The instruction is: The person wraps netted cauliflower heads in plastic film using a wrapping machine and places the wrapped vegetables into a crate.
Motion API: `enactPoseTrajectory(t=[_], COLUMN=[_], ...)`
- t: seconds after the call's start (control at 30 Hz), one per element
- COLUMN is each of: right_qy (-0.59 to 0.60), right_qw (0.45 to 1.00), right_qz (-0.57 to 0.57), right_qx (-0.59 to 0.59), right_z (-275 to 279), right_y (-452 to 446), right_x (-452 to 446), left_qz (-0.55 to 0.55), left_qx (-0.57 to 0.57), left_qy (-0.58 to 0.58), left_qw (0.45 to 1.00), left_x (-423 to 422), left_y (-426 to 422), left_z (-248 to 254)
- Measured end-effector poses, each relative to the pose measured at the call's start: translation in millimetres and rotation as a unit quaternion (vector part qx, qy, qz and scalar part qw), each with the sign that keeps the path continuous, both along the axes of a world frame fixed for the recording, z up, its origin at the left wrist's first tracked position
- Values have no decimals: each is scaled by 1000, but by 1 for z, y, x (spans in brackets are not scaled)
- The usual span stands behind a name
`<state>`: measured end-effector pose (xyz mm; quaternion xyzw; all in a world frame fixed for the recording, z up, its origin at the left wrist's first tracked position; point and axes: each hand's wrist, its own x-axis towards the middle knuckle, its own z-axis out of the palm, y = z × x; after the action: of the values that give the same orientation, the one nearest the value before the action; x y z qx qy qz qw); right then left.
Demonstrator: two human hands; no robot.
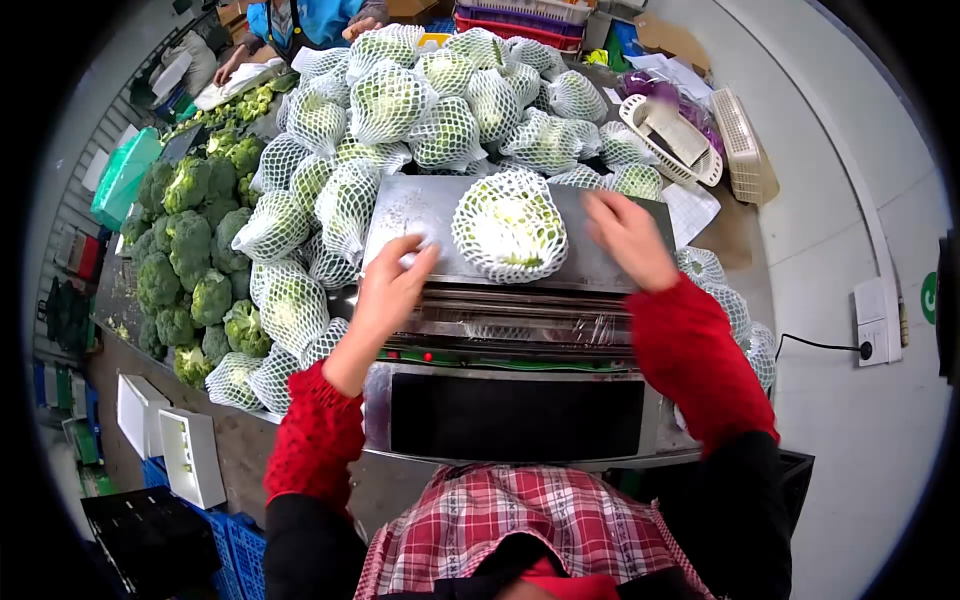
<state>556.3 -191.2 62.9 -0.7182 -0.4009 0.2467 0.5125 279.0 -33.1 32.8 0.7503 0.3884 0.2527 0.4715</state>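
Left hand (393, 285) and right hand (632, 240) are both held released, fingers loosely bent, on either side of a net-sleeved vegetable (510, 225), each set just apart from it; the right hand is blurred. The vegetable is set on the metal plate (420, 205) of a machine (378, 400), with shiny film (590, 328) seen just below the plate and a dark panel (515, 415) set lower still. Behind the plate and along its left side, many more netted vegetables (390, 105) are heaped on the tabletop (118, 300), and bare broccoli heads (190, 250) are piled beside them, farther left. A few netted pieces (735, 310) are also seen to the right of the machine. An oval white basket (713, 172) is placed beyond the right hand, next to a rectangular basket (738, 150). Red sleeves (315, 430) and a red-and-white plaid apron (530, 520) are worn. At the far side, a person in blue (315, 20) is partly seen, cut off by the upper edge.
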Motion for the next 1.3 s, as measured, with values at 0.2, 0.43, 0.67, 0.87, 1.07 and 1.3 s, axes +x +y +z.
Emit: enactPoseTrajectory(t=[0.2, 0.43, 0.67, 0.87, 1.07, 1.3], right_qy=[-335, 195, 224, -398, -436, -64], right_qw=[852, 946, 958, 916, 885, 941], right_qz=[60, 33, -6, 44, 141, 329], right_qx=[-398, -258, 180, 12, 83, -45], right_z=[-14, 23, 78, -57, -34, 27], right_y=[-99, -139, -30, 20, 31, -86], right_x=[-29, -54, 22, 17, 11, -86], left_qz=[-15, -152, 17, -267, -326, -366], left_qx=[301, -21, 342, 645, 456, 109], left_qy=[386, 139, -133, -3, -19, -60], left_qw=[872, 978, 930, 716, 828, 922], left_x=[-59, -84, 35, 69, 62, -50], left_y=[-3, -22, 68, 70, 59, -47], left_z=[-7, 26, 99, -2, 6, 35])
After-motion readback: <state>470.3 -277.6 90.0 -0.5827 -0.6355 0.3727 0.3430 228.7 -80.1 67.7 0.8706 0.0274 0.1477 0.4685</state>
